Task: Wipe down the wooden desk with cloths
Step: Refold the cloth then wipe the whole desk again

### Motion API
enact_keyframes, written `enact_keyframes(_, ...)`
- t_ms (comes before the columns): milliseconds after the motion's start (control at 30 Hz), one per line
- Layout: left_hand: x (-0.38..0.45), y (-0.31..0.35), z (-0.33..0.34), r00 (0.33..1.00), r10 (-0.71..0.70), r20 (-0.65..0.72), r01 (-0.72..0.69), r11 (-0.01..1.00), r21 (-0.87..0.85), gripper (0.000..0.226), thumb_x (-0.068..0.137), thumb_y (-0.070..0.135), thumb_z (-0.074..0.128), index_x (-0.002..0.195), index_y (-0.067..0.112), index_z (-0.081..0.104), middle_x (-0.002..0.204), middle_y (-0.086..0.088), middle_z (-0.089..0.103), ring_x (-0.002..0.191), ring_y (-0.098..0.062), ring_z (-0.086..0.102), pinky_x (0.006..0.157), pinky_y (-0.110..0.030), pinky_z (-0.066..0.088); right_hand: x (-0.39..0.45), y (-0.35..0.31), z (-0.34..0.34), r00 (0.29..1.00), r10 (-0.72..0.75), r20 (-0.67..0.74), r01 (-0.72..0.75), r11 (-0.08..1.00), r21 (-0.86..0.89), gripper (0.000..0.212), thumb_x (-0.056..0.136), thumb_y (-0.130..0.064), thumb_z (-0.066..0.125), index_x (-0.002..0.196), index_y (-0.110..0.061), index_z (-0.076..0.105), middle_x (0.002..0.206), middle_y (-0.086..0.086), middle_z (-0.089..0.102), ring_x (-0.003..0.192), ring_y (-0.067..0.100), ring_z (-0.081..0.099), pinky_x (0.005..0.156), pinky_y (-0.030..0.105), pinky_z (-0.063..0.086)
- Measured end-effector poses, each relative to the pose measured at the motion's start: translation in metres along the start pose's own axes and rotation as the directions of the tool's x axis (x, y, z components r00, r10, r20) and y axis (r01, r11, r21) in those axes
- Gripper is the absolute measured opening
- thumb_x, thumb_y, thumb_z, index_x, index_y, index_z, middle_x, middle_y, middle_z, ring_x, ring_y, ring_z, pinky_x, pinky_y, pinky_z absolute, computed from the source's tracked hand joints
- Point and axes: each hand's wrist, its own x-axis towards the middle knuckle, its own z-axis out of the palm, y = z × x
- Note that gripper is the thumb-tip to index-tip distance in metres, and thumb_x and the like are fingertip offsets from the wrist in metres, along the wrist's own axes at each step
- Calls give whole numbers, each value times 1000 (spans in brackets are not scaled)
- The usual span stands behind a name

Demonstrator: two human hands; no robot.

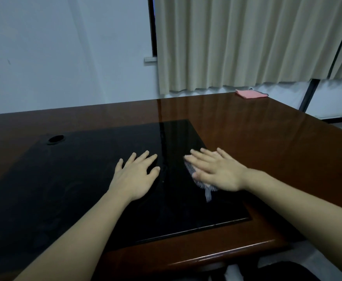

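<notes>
On the dark inset panel (85, 179) of the wooden counter (267, 128), a round cable hole (55, 139) sits far left, and the left hand (134, 177) rests flat with fingers spread and straight, holding nothing. The right hand (216, 171), fingers extended, presses a grey cloth (203, 186) mostly hidden beneath its palm, only a blurred edge showing. A folded pink cloth (250, 94) lies at the counter's far right corner, below the beige curtain (247, 41).

Two hands are laid on the dark inset panel (85, 179) of the glossy wooden counter (267, 128): the left hand (134, 177) flat, the right hand (216, 171) beside it over a grey checked cloth (203, 186). A folded pink cloth (250, 93) is placed at the far right corner, below the pleated beige curtain (247, 41).
</notes>
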Motion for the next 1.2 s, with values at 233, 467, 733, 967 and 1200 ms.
enact_keyframes(233,-2,1,-1,1000,9,6,-9,1000,4,56,106,56,25,160,42,20,169,14,7,157,-19,0,126,-50,-2,54,-15,-8,992,129,-8,-130,991,-17,64,103,-64,17,160,-43,-2,170,-10,-8,156,20,-9,123,57,-7)
enact_keyframes(467,-3,3,-1,1000,14,4,-14,1000,11,55,106,55,25,160,41,21,169,13,8,157,-19,2,126,-49,0,-37,-66,14,985,-173,19,174,984,-43,62,103,-64,18,156,-49,-9,165,-19,-18,151,7,-22,122,45,-18)
enact_keyframes(733,-7,4,-5,1000,14,13,-14,1000,0,56,107,52,28,161,37,20,170,11,6,157,-23,3,125,-52,2,-64,-16,12,1000,5,9,-5,1000,-3,60,98,-69,15,152,-57,-8,164,-24,-13,153,5,-16,124,43,-14)
enact_keyframes(967,-30,-10,-18,1000,-11,-19,10,999,-53,53,108,48,33,159,35,27,169,10,15,157,-24,8,124,-53,1,-71,-51,19,995,99,-28,-100,995,-25,63,103,-63,18,159,-46,-5,168,-14,-10,155,15,-11,124,52,-9)
enact_keyframes(1200,-44,-36,-22,998,-60,-31,58,998,-33,52,108,45,33,159,34,28,169,8,17,157,-25,10,124,-55,4,-74,-139,31,988,-154,-9,154,988,-19,65,102,-65,22,159,-46,-2,168,-15,-11,154,11,-15,122,50,-15)
